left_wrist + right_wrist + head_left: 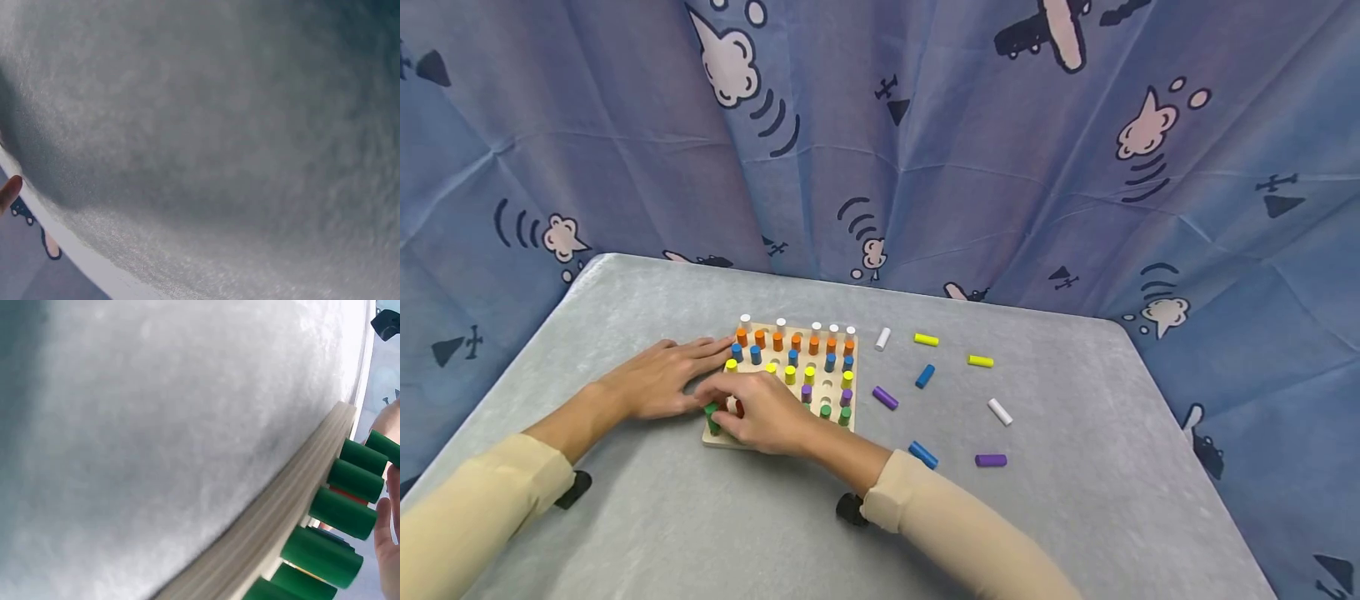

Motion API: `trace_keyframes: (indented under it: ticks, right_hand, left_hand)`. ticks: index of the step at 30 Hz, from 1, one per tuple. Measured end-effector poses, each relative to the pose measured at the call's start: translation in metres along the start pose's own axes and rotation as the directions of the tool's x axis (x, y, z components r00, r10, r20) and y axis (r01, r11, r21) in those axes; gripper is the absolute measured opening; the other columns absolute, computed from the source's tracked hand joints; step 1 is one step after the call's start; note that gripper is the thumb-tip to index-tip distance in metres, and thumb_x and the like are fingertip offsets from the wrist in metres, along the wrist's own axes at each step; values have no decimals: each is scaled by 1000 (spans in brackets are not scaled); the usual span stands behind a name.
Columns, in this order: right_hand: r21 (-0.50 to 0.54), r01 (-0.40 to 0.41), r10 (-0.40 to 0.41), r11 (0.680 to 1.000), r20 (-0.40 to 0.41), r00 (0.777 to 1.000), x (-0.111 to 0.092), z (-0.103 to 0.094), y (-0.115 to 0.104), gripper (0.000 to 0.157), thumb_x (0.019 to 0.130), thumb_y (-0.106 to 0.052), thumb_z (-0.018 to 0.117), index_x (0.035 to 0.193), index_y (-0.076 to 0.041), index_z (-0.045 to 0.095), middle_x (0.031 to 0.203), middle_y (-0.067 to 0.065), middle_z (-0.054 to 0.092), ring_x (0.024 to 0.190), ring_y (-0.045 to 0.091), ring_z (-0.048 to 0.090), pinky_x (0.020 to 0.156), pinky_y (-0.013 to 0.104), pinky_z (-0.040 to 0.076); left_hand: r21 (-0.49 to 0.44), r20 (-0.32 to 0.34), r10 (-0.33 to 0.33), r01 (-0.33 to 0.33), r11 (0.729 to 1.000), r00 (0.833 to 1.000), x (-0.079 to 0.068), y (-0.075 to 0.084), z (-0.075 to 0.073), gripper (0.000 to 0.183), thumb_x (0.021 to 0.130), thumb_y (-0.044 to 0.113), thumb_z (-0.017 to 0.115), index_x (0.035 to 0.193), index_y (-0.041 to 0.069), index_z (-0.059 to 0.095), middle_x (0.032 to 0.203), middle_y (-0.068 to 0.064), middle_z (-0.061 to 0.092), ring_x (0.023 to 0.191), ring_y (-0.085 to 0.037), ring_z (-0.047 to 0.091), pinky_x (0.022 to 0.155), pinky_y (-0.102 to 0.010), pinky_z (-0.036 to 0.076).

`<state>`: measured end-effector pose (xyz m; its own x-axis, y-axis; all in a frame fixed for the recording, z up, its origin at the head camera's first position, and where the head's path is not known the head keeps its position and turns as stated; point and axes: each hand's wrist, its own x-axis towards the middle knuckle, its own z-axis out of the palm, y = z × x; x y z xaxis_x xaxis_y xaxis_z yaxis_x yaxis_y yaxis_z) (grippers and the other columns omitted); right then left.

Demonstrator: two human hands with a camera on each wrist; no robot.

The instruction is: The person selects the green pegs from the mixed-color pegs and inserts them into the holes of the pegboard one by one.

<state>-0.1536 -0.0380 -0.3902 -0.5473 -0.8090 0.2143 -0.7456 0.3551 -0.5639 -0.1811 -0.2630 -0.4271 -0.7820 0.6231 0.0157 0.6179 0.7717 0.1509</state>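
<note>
A wooden peg board point(722, 443) holds rows of white, orange, blue, yellow, purple and green pegs, with a few bare holes among them. At its near left corner, my right hand point(763, 412) pinches a green peg point(712, 419) between thumb and fingers. That green peg point(382, 445) also shows at the end of the green row in the right wrist view. My left hand point(658, 379) lies along the board's left side, its fingers stretched toward the edge. The right hand hides part of the lower left rows. Only one fingertip point(9, 192) shows in the left wrist view.
Loose pegs lie on the grey table point(1075, 500) right of the board, including a purple peg point(885, 398), a blue peg point(923, 454), a yellow peg point(981, 361) and a white peg point(1000, 412). A patterned blue curtain point(940, 208) hangs behind the table.
</note>
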Motion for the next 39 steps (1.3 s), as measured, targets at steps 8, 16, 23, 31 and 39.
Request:
trace_keyframes:
  ticks: [8, 16, 23, 31, 39]
  right_hand:
    - [-20, 0, 0, 1000, 1, 1000, -2, 11, 3, 22, 92, -7, 71, 114, -11, 70, 94, -8, 67, 79, -4, 54, 72, 6, 42]
    - [-34, 4, -4, 999, -8, 1000, -2, 13, 5, 21, 92, -8, 71, 113, -12, 70, 94, -9, 68, 77, -5, 54, 70, 7, 40]
    - [-101, 14, -12, 995, 22, 1000, -3, 14, 5, 25, 93, -10, 71, 118, -13, 70, 100, -9, 69, 86, -2, 58, 80, 8, 40]
    - [-73, 2, 2, 997, 58, 998, -5, 6, 3, 27, 94, -11, 70, 121, -12, 69, 103, -7, 70, 89, 1, 61, 80, 7, 42]
    - [-56, -23, 26, 998, 54, 998, -24, -29, 11, 30, 95, -13, 68, 125, -11, 66, 109, -2, 70, 96, 7, 63, 81, 12, 45]
  left_hand:
    - [3, -19, 5, -5, 1000, 1000, -1, 0, 4, 68, 100, 53, 51, 150, 7, 45, 159, -8, 36, 138, -37, 44, 97, -60, 42]
    - [6, -19, 5, -5, 1000, 1000, -2, 2, 2, 70, 98, 54, 53, 149, 7, 46, 159, -8, 36, 137, -37, 44, 96, -61, 42]
    - [17, -10, 11, -11, 1000, 1000, -2, 1, 1, 70, 98, 54, 52, 150, 7, 45, 159, -8, 35, 138, -37, 44, 96, -61, 42]
    - [20, -19, 15, -15, 1000, 1000, -1, 1, 2, 70, 97, 53, 54, 149, 6, 46, 158, -9, 37, 137, -37, 45, 96, -61, 43]
    - [1, 0, -10, 10, 1000, 1000, -1, 3, -1, 72, 98, 57, 50, 150, 7, 44, 159, -8, 35, 138, -37, 43, 98, -62, 41]
